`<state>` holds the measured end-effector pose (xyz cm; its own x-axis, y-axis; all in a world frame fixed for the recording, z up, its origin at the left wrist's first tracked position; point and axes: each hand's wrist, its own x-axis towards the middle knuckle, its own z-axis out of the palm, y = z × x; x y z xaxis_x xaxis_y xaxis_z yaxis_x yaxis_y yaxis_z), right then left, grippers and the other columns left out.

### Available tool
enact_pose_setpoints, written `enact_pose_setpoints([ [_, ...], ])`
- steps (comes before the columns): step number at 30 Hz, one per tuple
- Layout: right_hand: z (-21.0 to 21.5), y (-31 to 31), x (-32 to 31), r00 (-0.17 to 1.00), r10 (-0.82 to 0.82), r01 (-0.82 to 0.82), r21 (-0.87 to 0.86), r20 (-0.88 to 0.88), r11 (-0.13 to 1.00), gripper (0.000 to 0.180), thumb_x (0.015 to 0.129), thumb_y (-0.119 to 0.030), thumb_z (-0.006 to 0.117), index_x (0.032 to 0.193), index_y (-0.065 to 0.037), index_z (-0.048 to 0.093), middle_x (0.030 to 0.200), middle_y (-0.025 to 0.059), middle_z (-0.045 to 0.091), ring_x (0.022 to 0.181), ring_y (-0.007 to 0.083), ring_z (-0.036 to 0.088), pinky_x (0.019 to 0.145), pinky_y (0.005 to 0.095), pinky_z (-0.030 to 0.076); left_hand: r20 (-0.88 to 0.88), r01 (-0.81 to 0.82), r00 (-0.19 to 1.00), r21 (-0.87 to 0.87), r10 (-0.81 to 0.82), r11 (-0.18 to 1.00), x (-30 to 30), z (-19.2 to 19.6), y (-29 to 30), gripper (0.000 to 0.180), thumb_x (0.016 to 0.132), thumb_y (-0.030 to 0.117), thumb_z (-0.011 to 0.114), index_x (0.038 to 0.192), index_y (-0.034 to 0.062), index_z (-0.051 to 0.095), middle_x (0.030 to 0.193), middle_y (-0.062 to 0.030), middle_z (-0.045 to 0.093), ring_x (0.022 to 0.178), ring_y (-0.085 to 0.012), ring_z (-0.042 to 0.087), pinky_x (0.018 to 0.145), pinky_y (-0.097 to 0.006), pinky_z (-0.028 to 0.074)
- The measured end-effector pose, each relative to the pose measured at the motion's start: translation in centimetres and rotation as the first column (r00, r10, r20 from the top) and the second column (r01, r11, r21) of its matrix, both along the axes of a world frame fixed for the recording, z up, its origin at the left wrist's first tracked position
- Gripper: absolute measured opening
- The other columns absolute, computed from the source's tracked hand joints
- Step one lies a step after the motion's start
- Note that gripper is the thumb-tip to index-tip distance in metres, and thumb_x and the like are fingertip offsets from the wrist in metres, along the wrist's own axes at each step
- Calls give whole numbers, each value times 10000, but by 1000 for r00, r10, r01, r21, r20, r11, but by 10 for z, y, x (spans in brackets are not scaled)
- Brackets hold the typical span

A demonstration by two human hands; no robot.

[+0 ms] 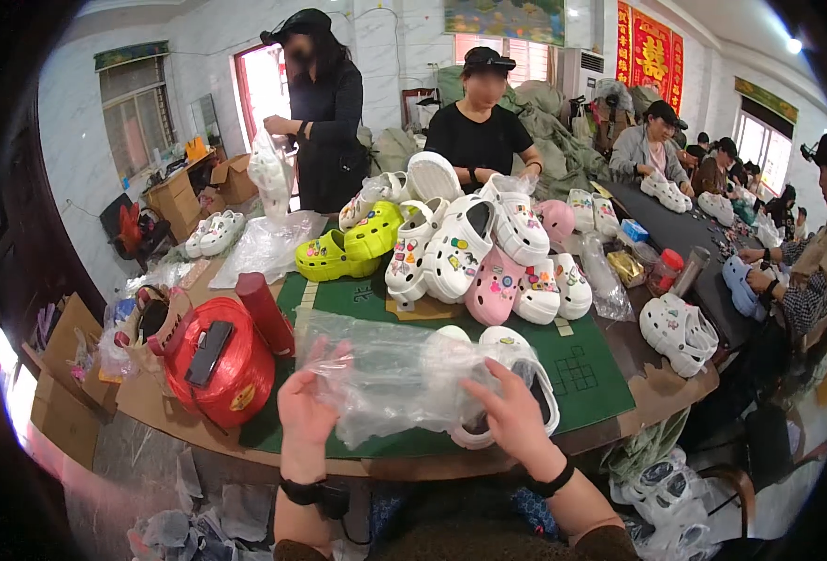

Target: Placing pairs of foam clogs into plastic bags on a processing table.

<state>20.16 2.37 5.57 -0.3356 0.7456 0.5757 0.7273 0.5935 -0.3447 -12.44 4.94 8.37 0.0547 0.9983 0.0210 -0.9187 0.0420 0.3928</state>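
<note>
one crinkled clear plastic bag [385,374] is pinched at its left edge by the left hand [306,407] and gripped with a white foam clog [516,374] by the right hand [514,416], on a green felt mat [591,374]; two yellow-green clogs [350,245] are piled beyond, and one shiny red twine spool [226,369] is seen left

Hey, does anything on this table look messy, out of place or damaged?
Nothing looks damaged. The decorated clogs lie in a loose heap rather than in pairs, some tipped on their sides. A dark phone rests on top of the red twine spool. Both hands, left hand and right hand, hold a clear plastic bag over white clogs.
</note>
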Motion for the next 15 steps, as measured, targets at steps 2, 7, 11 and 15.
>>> enact_pose_setpoints([
  [2, 13, -15, 7, 995, -1, 1, 0, -101, 1000, 657, 696, 85, 614, 1269, -237, 628, 1319, 143, 531, 1186, 390, 518, 954, 468, 467, -94, 28, 995, 7, -27, 1000, -25, -7, 8, 600, 808, 52, 453, 1408, 22, 433, 1388, -257, 505, 1109, -353, 609, 887, -418, 550],
  [7, 29, -48, 18, 991, 75, -74, 15, -108, 997, 598, 728, 27, 666, 1285, -191, 631, 1305, 122, 547, 1204, 353, 512, 1001, 423, 430, -232, -52, 972, -52, 39, 997, -41, -4, 30, 629, 768, 3, 457, 1397, 2, 437, 1380, -248, 514, 1119, -334, 604, 860, -384, 552],
  [11, 48, -61, 30, 785, 382, -545, -251, -487, 800, 601, 727, -237, 848, 1273, -110, 632, 1322, 132, 576, 1196, 286, 557, 995, 395, 431, -282, -64, 956, 53, 77, 997, -48, 15, 45, 715, 674, -60, 433, 1388, -20, 432, 1367, -241, 520, 1238, -324, 535, 1010, -376, 480],
  [15, 48, -24, 41, 885, 191, -246, -78, -425, 966, 679, 719, -228, 847, 1318, -72, 568, 1298, 128, 590, 1201, 290, 555, 1004, 408, 424, -343, -63, 934, 108, 96, 992, -32, 47, 43, 720, 639, -81, 401, 1353, -20, 468, 1345, -213, 532, 1273, -323, 506, 1048, -409, 448],
])
